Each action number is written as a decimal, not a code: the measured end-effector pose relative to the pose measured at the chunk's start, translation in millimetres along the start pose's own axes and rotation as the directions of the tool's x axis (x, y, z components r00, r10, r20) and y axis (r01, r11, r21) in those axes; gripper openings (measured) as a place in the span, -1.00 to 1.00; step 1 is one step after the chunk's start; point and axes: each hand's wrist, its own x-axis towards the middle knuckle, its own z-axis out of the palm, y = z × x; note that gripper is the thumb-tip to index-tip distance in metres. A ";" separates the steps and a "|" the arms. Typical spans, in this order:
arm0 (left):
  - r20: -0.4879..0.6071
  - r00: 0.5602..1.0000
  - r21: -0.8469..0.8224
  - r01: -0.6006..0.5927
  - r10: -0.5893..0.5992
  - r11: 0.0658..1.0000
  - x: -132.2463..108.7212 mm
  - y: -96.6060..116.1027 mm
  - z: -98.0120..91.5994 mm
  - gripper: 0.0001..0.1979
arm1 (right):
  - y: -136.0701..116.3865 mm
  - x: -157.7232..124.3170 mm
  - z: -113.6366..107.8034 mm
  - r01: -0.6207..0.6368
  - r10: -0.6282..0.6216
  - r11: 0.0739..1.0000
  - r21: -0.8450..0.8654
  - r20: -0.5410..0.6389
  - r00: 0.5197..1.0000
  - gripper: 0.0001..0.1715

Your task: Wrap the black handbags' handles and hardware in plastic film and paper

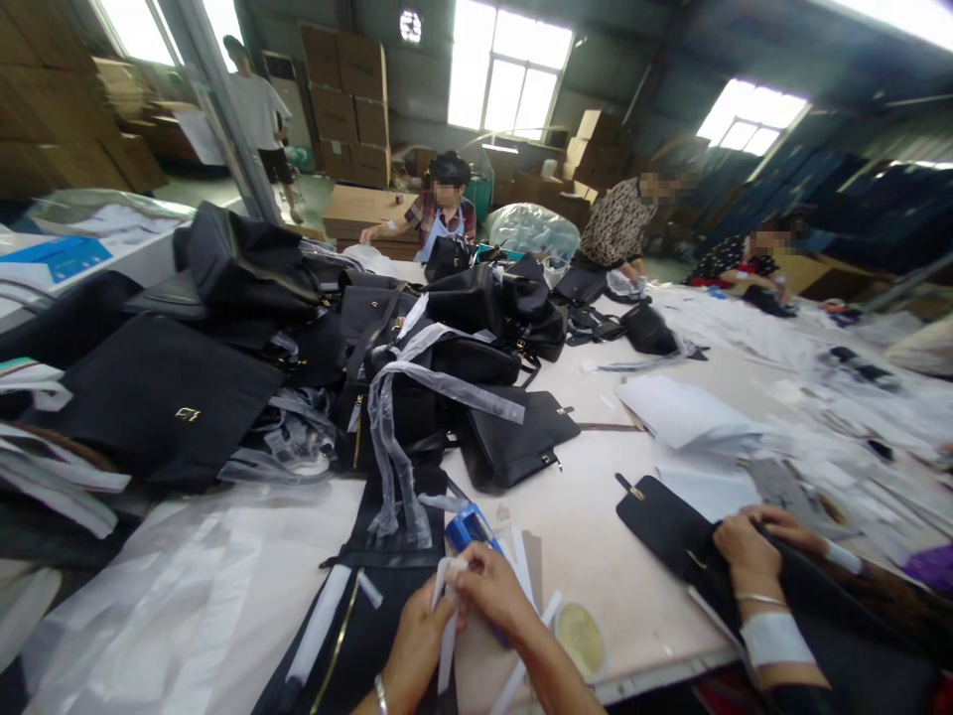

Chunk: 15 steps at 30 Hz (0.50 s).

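Both my hands meet low in the middle of the view, pinching a narrow white strip (447, 650). My left hand (418, 631) has its thumb against the strip, a bracelet on the wrist. My right hand (491, 588) closes on the strip's upper end from the right. Beneath them lies a black bag (349, 626) with a gold zipper and a white roll (319, 621) on top. A blue tape dispenser (471, 526) stands just beyond my right hand. Clear plastic strips (391, 427) drape over the bag's far end.
Black bags (439, 357) are heaped across the table. Clear plastic sheeting (156, 596) lies at left. A round yellowish container (579, 641) sits near the front edge. At right, a co-worker's hands (751, 556) rest on another black bag (662, 511). Other people work at the far side.
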 end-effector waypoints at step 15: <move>-0.052 0.976 0.307 -0.186 0.212 0.933 -2.9 -26.1 4.0 -0.68 | 23.6 2.5 -0.6 -0.017 0.015 1.000 -0.010 -0.220 0.975 -0.88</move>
